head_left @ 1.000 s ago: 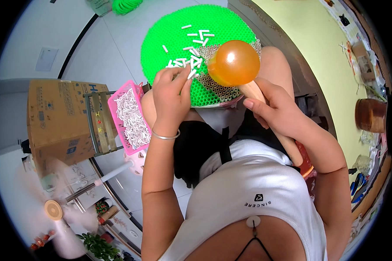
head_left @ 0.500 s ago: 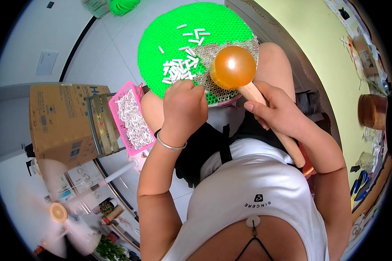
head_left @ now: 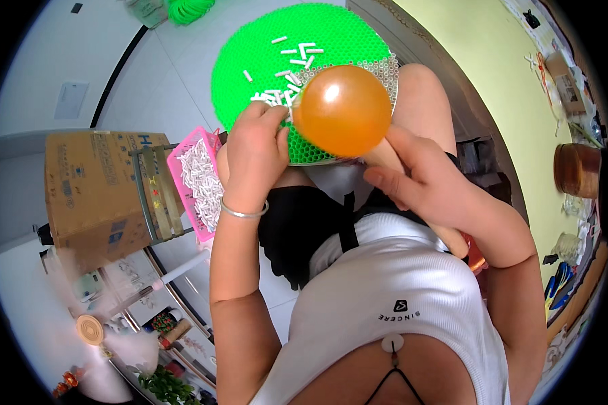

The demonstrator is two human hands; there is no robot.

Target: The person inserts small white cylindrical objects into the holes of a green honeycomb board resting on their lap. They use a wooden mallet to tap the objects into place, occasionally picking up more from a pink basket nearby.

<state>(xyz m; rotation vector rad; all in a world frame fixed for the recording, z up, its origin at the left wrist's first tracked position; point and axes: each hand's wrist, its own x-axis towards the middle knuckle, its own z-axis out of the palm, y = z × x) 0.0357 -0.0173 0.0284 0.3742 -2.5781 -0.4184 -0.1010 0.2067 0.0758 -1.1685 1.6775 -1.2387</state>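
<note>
Two hands were up over the lap, and much was covered. An orange ball-headed wooden tool (head_left: 343,109) hid the near right part of the round green pegboard (head_left: 297,61), which rested on the person's knees. The right hand (head_left: 419,177) was wrapped round the tool's pale handle, its grip closed on it; most of that handle was buried in the palm. The left hand (head_left: 255,154) was curled at the board's near edge, fingertips tucked against the ball and a cluster of short white tubes (head_left: 297,57); I could not tell whether that grip pinched one. A silver bangle (head_left: 244,212) sat on that wrist. More white tubes lay scattered across the green. Beside the left knee, a pink basket (head_left: 194,177) was heaped with the same white tubes, next to a taped cardboard box (head_left: 94,189). Pale tiled floor (head_left: 148,74) below; a spinning fan (head_left: 91,329) blurred at lower left, and a brown wooden tub (head_left: 577,169) was cut off at the right rim.
</note>
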